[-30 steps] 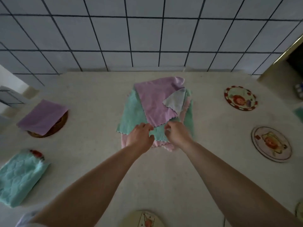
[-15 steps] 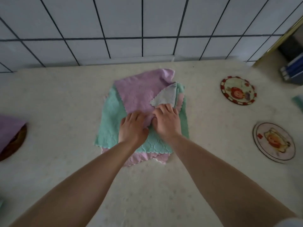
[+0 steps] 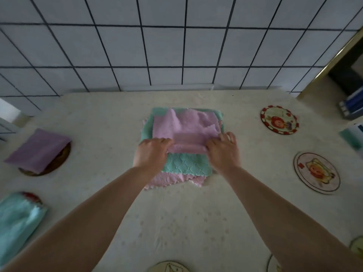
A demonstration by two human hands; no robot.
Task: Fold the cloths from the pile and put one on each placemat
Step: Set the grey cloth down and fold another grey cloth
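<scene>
Wall: I see white square tiles (image 3: 165, 46) with dark grout behind the tabletop's far edge.
Tabletop: a cream covering (image 3: 176, 222) with a faint embossed pattern and pale dots.
Pile: stacked cloths (image 3: 186, 167) at the middle of the tabletop, nearer the far edge; fleecy, zigzag-cut edges, a teal one with a quilted diamond pattern over a pale pink one that sticks out toward the near edge.
Top cloth: a lilac-pink cloth (image 3: 186, 124), soft and nubbly, partly doubled over, its near edge rolled into a fold across the pile.
Left hand: my view shows the left hand (image 3: 151, 154) gripping the left end of that fold, fingers curled in.
Right hand: the right hand (image 3: 224, 152) pinches the right end, with some fingers lifted and spread.
Left edge placemats: a round dark one (image 3: 62, 160) under a folded purple cloth (image 3: 37, 150), smooth and flat; toward the near left corner a folded teal cloth (image 3: 17, 218) covers another, only a red rim showing.
Right edge placemats: two bare round discs with cartoon prints, one red-bordered (image 3: 280, 120) toward the far right corner, one pale (image 3: 317, 171) nearer.
Near edge: parts of further round placemats (image 3: 169, 266), cut off by the frame.
</scene>
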